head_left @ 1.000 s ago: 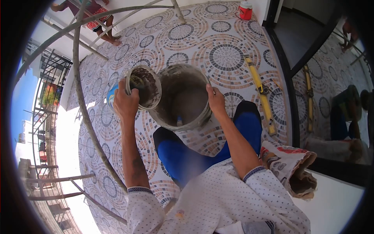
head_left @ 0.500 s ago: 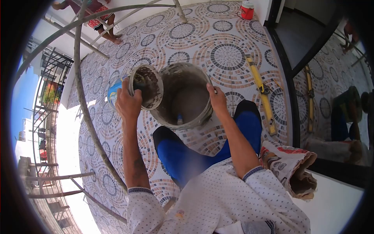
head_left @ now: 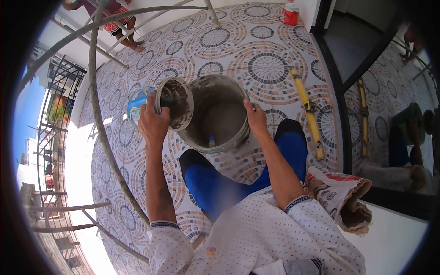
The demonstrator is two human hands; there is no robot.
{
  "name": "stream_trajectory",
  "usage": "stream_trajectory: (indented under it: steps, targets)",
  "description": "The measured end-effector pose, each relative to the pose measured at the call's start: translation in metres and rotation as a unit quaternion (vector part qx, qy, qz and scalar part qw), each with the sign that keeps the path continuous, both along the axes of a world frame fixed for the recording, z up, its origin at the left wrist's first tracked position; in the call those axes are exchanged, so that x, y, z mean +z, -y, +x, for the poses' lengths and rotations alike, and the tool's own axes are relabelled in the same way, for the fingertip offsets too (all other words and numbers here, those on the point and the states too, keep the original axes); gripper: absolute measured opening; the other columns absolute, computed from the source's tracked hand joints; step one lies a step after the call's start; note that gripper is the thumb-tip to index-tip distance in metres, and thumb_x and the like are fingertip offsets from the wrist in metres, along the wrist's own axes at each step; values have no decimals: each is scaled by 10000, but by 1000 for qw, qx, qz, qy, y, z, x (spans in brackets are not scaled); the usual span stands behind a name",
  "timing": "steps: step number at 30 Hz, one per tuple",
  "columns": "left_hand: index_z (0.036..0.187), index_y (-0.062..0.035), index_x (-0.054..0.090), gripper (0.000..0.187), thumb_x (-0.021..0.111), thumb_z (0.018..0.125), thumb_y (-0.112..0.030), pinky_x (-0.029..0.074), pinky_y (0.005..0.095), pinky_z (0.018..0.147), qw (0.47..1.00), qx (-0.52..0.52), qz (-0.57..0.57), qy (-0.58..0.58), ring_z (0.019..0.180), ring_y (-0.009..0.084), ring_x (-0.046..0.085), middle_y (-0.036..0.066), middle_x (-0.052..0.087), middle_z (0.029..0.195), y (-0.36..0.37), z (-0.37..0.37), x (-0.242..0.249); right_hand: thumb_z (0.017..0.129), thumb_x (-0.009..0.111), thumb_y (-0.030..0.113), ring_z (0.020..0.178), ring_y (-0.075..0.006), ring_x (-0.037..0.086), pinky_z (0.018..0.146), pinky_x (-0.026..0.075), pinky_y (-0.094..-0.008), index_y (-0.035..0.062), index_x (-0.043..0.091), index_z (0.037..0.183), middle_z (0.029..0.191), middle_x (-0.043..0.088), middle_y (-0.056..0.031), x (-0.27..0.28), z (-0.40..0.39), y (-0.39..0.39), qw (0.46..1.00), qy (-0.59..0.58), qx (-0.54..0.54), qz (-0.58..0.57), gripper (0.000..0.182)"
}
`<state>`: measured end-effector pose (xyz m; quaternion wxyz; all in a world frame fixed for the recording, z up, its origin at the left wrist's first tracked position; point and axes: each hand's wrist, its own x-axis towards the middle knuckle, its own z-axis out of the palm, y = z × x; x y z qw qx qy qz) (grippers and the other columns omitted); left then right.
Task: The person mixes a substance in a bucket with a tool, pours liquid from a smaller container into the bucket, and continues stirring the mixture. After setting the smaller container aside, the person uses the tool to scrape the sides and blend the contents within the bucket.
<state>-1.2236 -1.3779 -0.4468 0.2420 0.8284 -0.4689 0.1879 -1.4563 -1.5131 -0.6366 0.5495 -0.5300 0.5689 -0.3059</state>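
Note:
My left hand [head_left: 154, 120] grips the rim of a small blue pail [head_left: 140, 101], thumb inside. The pail is tipped on its side, its mouth facing the larger bucket, with grey residue coating its inner wall. My right hand [head_left: 255, 116] is closed on the right rim of that mortar-caked bucket [head_left: 238, 137], which stands on the tiles between my feet. Grey, wet-looking mix [head_left: 223, 120] lies in the bucket. A small blue-and-white object [head_left: 211, 140] shows inside near its front wall. The pail's mouth overlaps the bucket's left rim in this view.
A yellow spirit level [head_left: 308, 110] lies on the patterned tiles at right. Beside my right hip is an opened paper sack [head_left: 341, 195]. Bent wooden poles [head_left: 98, 119] rise at left. A red-and-white jug [head_left: 290, 13] and another person's legs [head_left: 128, 34] are farther back.
The pail in my left hand has shifted very slightly right and down. My right hand stays on the bucket's rim.

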Motion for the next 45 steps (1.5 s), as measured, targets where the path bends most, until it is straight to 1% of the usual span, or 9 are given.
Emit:
stream_trajectory:
  steps: [17,20,23,26,36,39,42,44,45]
  targets:
    - [1294,-160,599,558,671,742,-201,517,495,672,999,-16,13,29,728,393,641,175,611,913,-5,-6,-8,873,473,704,1064,-438,607,937,446,-444,-21,655,1131,1054,663,-281,0,1,-2,1000,4,-10,-15,790]
    - [1294,-147,590,558,659,743,-199,524,487,748,999,-5,31,-4,827,389,652,177,623,951,-4,-9,-5,871,469,708,1091,-439,599,961,437,-443,-15,651,1148,1080,661,-277,1,1,-2,1000,-4,-13,-16,795]
    - [1293,-150,592,560,665,740,-194,524,486,741,999,0,41,0,822,384,654,171,625,949,-3,-15,-2,869,470,710,1115,-440,590,982,428,-442,-10,647,1162,1108,658,-273,1,2,-2,1000,-9,-13,-10,797]
    - [1284,-164,607,560,684,730,-186,517,477,628,998,-37,2,43,694,373,634,154,597,878,-3,-9,-9,867,475,710,1120,-433,589,984,427,-439,-12,646,1161,1118,656,-269,1,1,-1,1000,-8,-10,-1,798]
    - [1290,-177,598,571,690,726,-181,512,473,609,998,-43,-1,45,672,366,627,149,586,863,-6,-8,-13,866,500,699,1102,-405,604,958,440,-419,-16,649,1156,1105,664,-255,1,3,-2,1000,14,-24,8,786]
    - [1290,-180,594,571,690,726,-184,512,476,607,998,-41,5,46,672,369,625,150,583,860,-6,-11,-12,842,555,705,1037,-285,600,867,452,-397,-2,655,1164,1087,649,-180,-6,2,1,999,36,-18,24,783]
    - [1295,-174,590,571,683,732,-187,516,481,647,999,-32,21,36,718,377,634,158,594,890,-5,-14,-10,864,498,705,1122,-403,596,968,434,-419,-21,640,1174,1122,657,-262,-1,1,-1,1000,18,-12,12,802]
    - [1311,-159,585,572,667,745,-191,523,484,730,998,-10,54,4,809,389,653,174,622,958,-4,-19,-2,862,494,710,1133,-409,589,976,430,-421,-23,631,1189,1133,651,-269,-1,1,-2,1000,16,-13,15,815]
    - [1302,-167,587,573,675,736,-189,519,484,689,999,-24,39,20,764,385,643,166,607,923,-4,-17,-5,861,491,713,1139,-412,586,979,428,-422,-24,626,1196,1138,647,-272,0,1,-2,1000,15,-14,17,821]
